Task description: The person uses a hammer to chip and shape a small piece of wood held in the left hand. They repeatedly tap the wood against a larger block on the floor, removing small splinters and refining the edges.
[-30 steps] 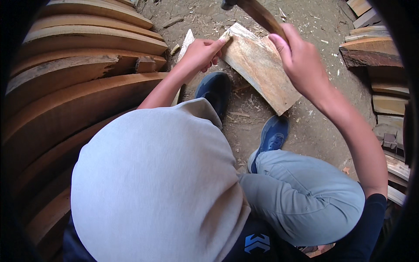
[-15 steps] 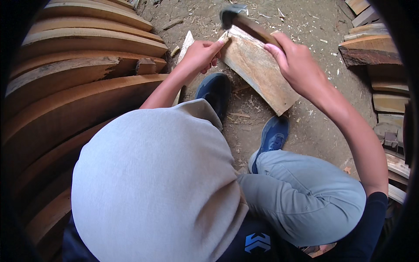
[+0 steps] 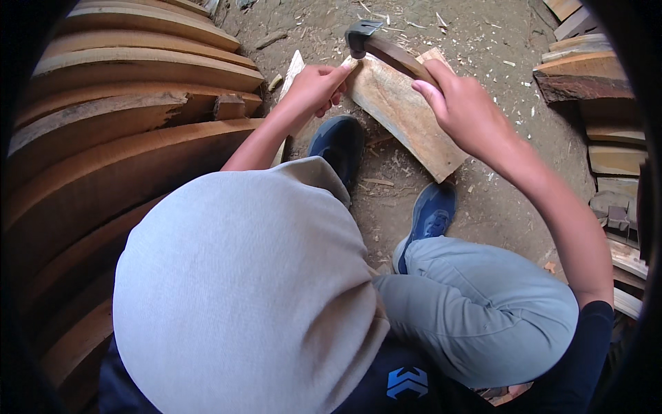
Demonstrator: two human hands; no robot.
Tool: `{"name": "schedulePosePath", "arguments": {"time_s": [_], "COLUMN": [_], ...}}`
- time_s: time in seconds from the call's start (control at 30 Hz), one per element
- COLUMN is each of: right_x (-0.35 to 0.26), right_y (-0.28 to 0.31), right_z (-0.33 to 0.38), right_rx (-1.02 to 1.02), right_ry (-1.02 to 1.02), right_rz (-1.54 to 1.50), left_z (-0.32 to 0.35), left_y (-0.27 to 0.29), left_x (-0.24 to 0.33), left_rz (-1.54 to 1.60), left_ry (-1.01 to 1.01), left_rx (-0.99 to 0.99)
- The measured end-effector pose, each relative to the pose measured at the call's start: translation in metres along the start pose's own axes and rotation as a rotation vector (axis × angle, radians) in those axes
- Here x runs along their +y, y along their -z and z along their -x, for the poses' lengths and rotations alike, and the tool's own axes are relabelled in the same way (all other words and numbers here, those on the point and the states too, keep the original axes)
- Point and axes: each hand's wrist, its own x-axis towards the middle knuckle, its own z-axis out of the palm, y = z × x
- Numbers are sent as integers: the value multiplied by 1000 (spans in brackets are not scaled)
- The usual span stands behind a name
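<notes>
one hammer [image 3: 390, 55] is being grasped by the right hand [image 3: 463, 105], upper centre; left hand [image 3: 314, 90], fingers' hold unclear, is best being kept clear.

1. Hammer head [image 3: 358, 40] is showing dark, slightly glossy metal; its handle [image 3: 397, 57] is showing brown wood.
2. Board [image 3: 405, 110] is presenting rough, matt wood.
3. Grey trousers [image 3: 476, 303] are showing matt cloth.
4. Ground [image 3: 510, 207] is looking rough and matt.
</notes>
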Motion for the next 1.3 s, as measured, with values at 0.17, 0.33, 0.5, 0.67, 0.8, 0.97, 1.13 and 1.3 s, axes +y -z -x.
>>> {"name": "schedulePosePath", "arguments": {"time_s": [0.17, 0.33, 0.5, 0.67, 0.8, 0.97, 1.13, 1.3], "right_x": [-4, 5, -1, 7, 9, 13, 4, 6], "right_y": [5, -4, -5, -8, -10, -7, -6, -8], "right_z": [-10, -7, -4, -7, -6, -9, -3, -1], "right_rx": [77, 19, 155, 57, 150, 52, 55, 72], "right_ry": [-22, -12, -21, 36, 64, 37, 29, 49], "right_rz": [-38, 2, -210, -30, -64, -2, -33, -95], "left_z": [1, -1, -1, 0, -2, -2, 1, -1], "left_y": [-2, 0, -2, -1, -2, -1, -1, -1], "left_x": [1, 2, 0, -1, 1, -2, 3, -2], "left_rz": [6, -1, 10, 38, 31, 55, 44, 64], "left_ry": [4, 23, 23, 37, 22, 38, 35, 43], "left_rx": [25, -6, 10, -10, 0, -23, -8, -21]}}
